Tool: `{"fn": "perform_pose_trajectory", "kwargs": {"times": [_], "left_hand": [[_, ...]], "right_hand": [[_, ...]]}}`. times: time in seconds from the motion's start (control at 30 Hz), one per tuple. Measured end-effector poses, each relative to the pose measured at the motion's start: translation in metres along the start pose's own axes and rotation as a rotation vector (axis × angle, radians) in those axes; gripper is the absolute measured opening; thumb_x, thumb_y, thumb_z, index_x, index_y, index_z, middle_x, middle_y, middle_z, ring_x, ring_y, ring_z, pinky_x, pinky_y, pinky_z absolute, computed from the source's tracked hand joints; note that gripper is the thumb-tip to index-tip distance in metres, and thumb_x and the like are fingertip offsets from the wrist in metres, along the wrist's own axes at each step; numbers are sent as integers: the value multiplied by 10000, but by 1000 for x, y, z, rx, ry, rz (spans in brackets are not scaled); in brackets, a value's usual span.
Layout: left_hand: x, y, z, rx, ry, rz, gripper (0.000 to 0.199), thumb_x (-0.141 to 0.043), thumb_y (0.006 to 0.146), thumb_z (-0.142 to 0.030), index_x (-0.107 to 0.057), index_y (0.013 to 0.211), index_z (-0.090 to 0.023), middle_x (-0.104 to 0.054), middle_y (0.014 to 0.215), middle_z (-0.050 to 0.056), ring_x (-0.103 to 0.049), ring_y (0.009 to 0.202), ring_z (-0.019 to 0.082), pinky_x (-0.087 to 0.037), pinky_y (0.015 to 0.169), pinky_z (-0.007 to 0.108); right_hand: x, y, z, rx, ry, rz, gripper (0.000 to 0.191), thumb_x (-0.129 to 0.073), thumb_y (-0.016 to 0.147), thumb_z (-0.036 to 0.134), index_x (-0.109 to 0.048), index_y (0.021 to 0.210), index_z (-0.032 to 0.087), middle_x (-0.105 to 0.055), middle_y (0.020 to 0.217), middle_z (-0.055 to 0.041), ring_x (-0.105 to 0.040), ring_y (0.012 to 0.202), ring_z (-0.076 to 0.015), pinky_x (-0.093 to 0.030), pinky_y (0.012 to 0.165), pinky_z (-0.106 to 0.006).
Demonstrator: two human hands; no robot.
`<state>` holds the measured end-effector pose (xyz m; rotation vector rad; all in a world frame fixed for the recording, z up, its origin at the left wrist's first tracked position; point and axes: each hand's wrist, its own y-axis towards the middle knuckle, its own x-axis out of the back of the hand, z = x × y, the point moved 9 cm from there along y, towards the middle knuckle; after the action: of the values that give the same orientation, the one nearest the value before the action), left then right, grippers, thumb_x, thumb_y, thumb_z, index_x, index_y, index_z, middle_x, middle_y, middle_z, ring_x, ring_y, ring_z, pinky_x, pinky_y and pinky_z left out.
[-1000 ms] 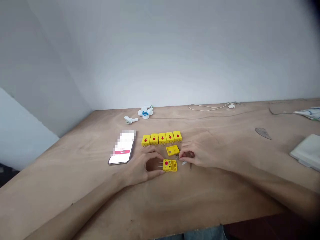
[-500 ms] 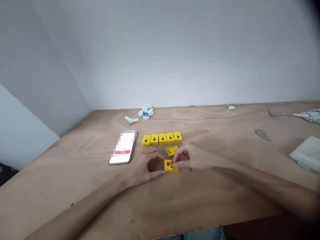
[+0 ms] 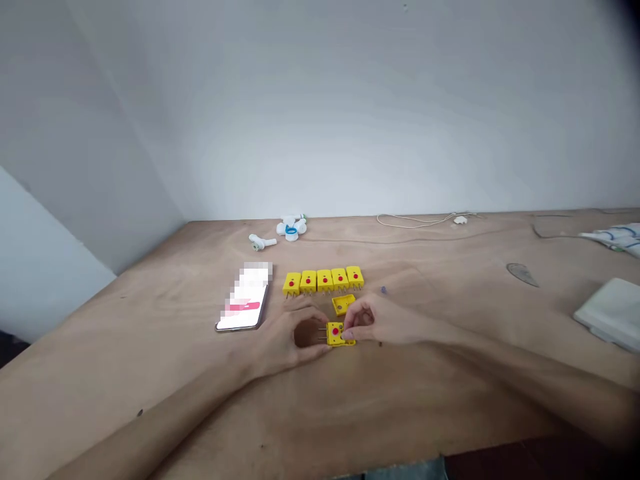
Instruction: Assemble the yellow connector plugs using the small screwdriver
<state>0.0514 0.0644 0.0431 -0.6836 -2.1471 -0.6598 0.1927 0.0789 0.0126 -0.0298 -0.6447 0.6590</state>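
A yellow two-pin plug point(image 3: 335, 331) with a red dot lies on the wooden table, its pins pointing left. My left hand point(image 3: 287, 333) curves around the pins, thumb and forefinger closed on the plug's near and far edges. From the right, my right hand point(image 3: 373, 320) rests its pinched thumb and fingertips on the plug's right end, covering part of it. Whatever those fingertips hold is hidden or too small to name. Just beyond the plug lies a loose yellow cover point(image 3: 343, 305), hollow side up. Farther back, several similar yellow plugs point(image 3: 325, 281) stand in a row, pins toward me.
Left of the row lies a lit phone point(image 3: 245, 298). White plastic fittings point(image 3: 291, 228) and a thin white cord point(image 3: 420, 221) are near the wall. A small bluish piece point(image 3: 383, 290) lies beyond my right hand. At the right edge is a white box point(image 3: 611, 313).
My right fingertips have shifted slightly left and down, covering more of the plug's right end. My left hand keeps its hold. The view has tilted slightly.
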Motion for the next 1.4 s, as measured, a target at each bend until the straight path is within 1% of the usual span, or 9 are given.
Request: {"fn": "perform_pose_trajectory", "kwargs": {"times": [0.23, 0.5, 0.67, 0.8, 0.9, 1.07, 1.2, 1.33, 1.4], "left_hand": [[-1, 0, -2, -30, -23, 15, 274, -718, 866, -348, -692, 1116, -238, -698, 1163, 66, -627, 1093, 269, -509, 958, 430], [-5, -2, -3, -80, -3, 38, 345, -664, 900, -287, -650, 1244, -263, -653, 1292, 69, -583, 1216, 272, -463, 1063, 457], [8, -6, -15, -23, 24, 17, 380, -617, 917, -248, -620, 1296, -284, -625, 1351, 56, -555, 1265, 266, -445, 1100, 449], [14, -12, -21, 28, 132, 34, 236, -536, 963, -286, -688, 1143, -280, -684, 1202, 45, -625, 1124, 254, -522, 967, 401], [15, -14, -17, 109, 278, 31, 209, -577, 929, -377, -701, 1048, -258, -698, 1062, 54, -664, 981, 270, -553, 807, 370], [14, -11, -19, 231, 393, -67, 233, -543, 934, -376, -659, 798, -227, -680, 873, 41, -655, 794, 249, -503, 666, 336], [12, -24, -22, 370, 281, -250, 259, -556, 945, -437, -654, 829, -227, -685, 858, 36, -631, 683, 221, -487, 606, 335], [1, -45, -34, 405, 148, -359, 238, -564, 947, -480, -686, 964, -276, -696, 900, 27, -662, 794, 255, -561, 703, 401], [-7, -53, -39, 410, 126, -385, 194, -558, 957, -440, -680, 1070, -340, -702, 1046, 14, -677, 922, 283, -580, 827, 463]], "right_hand": [[6, 1, -13, 30, 58, -96, 370, -749, 781, 549, -734, 855, 187, -690, 766, -31, -584, 623, -152, -412, 496, -248], [63, -14, -11, 154, -175, -384, 226, -590, 899, 379, -708, 853, 192, -656, 700, -13, -546, 595, -148, -391, 531, -268], [71, -16, -24, 138, -271, -425, 180, -561, 906, 326, -709, 914, 224, -653, 692, 7, -519, 570, -140, -333, 537, -274], [74, -21, -21, 83, -508, -529, 184, -577, 899, 331, -636, 775, 209, -634, 649, -1, -503, 548, -143, -294, 548, -289], [79, -23, -24, 20, -654, -590, 329, -615, 875, 410, -539, 625, 210, -600, 579, -17, -463, 527, -153, -264, 555, -308], [80, -24, -45, -76, -716, -610, 523, -599, 871, 502, -422, 478, 206, -533, 492, -30, -411, 485, -149, -217, 542, -322], [77, -29, -55, -93, -719, -631, 479, -568, 876, 403, -407, 472, 201, -456, 469, -8, -323, 451, -126, -165, 530, -329], [75, -29, -63, -99, -656, -617, 394, -551, 860, 354, -440, 515, 199, -442, 488, 13, -331, 463, -117, -164, 522, -315], [75, -26, -65, -75, -548, -599, 393, -532, 878, 394, -455, 544, 201, -463, 510, 18, -369, 479, -119, -189, 517, -298]]}}
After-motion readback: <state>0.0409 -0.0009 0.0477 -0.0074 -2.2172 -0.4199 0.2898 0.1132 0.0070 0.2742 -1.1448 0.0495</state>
